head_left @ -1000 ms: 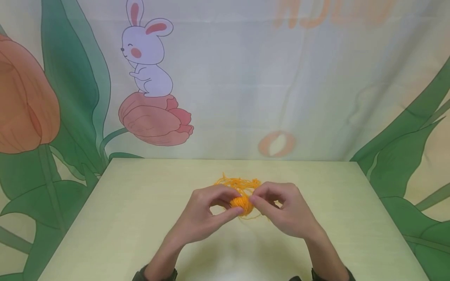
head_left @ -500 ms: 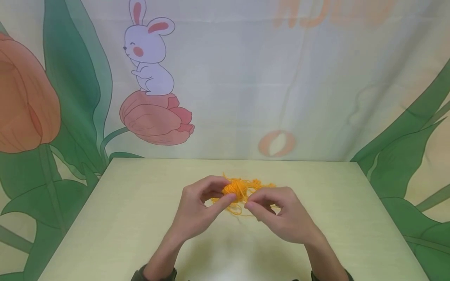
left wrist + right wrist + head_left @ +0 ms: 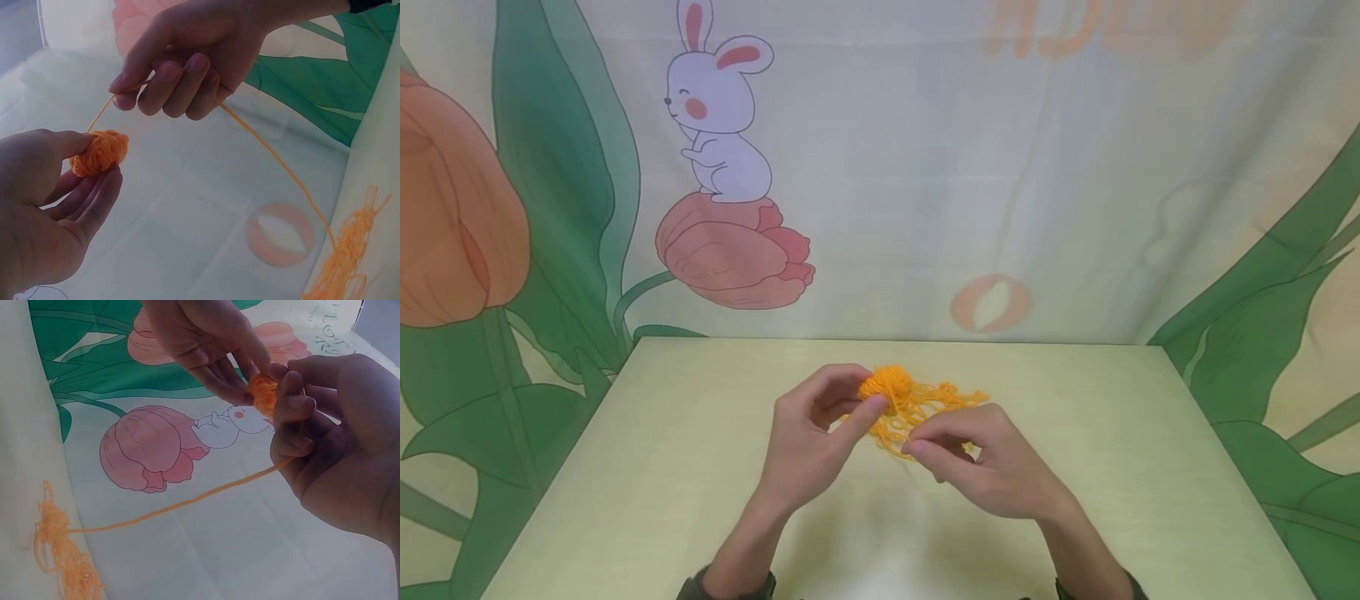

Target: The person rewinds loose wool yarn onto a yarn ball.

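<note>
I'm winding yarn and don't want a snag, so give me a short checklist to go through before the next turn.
1. Ball secure: ok, the orange yarn ball sits between the thumb and fingers of the left hand.
2. Strand in hand: ok, the right hand pinches the yarn strand.
3. Strand to ball: ok, it looks straight in the left wrist view.
4. Strand from supply: ok, no knot shows between the right hand and the loose yarn pile.
5. Pile laid out neatly: not ok, its loops lie jumbled on the table.
6. Knots inside the pile: cannot tell, loops overlap.
</note>
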Demonstrator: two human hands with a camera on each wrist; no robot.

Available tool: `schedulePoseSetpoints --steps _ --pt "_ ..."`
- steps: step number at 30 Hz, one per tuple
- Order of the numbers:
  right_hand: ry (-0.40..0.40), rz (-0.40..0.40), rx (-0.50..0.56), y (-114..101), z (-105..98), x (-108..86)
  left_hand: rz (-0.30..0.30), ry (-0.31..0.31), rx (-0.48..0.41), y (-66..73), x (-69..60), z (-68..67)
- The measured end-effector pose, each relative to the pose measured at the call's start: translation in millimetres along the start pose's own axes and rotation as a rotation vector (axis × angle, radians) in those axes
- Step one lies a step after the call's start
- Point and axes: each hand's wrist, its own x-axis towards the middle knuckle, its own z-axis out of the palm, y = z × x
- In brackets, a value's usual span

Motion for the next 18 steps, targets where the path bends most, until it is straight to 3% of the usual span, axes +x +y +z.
schedulePoseSetpoints --steps 5,9,18 --pt "-0.029 0.01 0.003 8 2 2.2 -0.006 0.007 -0.031 2.8 -0.5 -0.5" --pt "-0.05 0.062 0.025 14 3 3.0 0.002 -0.005 -0.061 4.2 -1.4 -0.2" --pt "-0.055 0.178 0.064 25 2 2.3 0.07 -0.15 -0.118 7.0 -5.2 0.1"
